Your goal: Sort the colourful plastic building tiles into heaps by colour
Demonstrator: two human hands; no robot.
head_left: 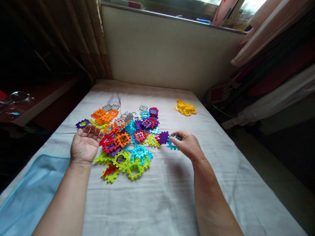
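Note:
A loose heap of notched plastic building tiles (123,139) in red, orange, green, blue, purple and grey lies spread on the sheet. My right hand (187,144), to the right of the heap, pinches a light-blue tile (172,145) with a window-like opening between thumb and fingers. Close against that tile is a solid purple tile (163,138); whether the two are joined I cannot tell. At the heap's left edge my left hand (86,144) is palm up, fingers loosely curled apart, with nothing in it. Its fingertips are near red and orange tiles.
A small pile of yellow tiles (185,108) sits apart at the back right. A light-blue cloth bag (36,183) lies at the front left. Behind the bed (221,183) stand a wall (167,49) and a window ledge; curtains (81,39) and hanging clothes (278,49) flank it.

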